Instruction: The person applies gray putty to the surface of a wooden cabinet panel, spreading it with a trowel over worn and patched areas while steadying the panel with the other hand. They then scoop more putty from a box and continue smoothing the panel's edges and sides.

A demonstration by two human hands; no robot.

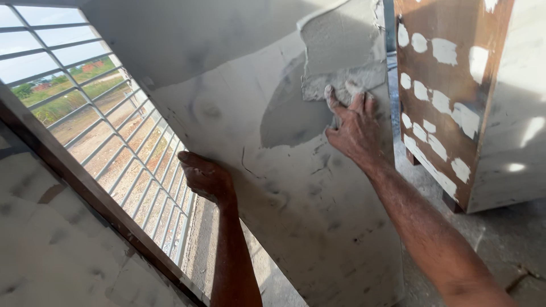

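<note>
Right hand (pixel 354 129) fingers (pixel 330 98) are spreading flat, pressing into the lower edge of the wet plaster patch (pixel 341 51) on the grey wall (pixel 244 96), holding nothing. Left hand (pixel 206 178) is curling shut, bracing against the wall's edge just beside the barred window (pixel 85 108); whether it's gripping anything, cannot tell. A brown board (pixel 441 85) with white filler dabs is standing right of the wall, well apart from both hands.
</note>
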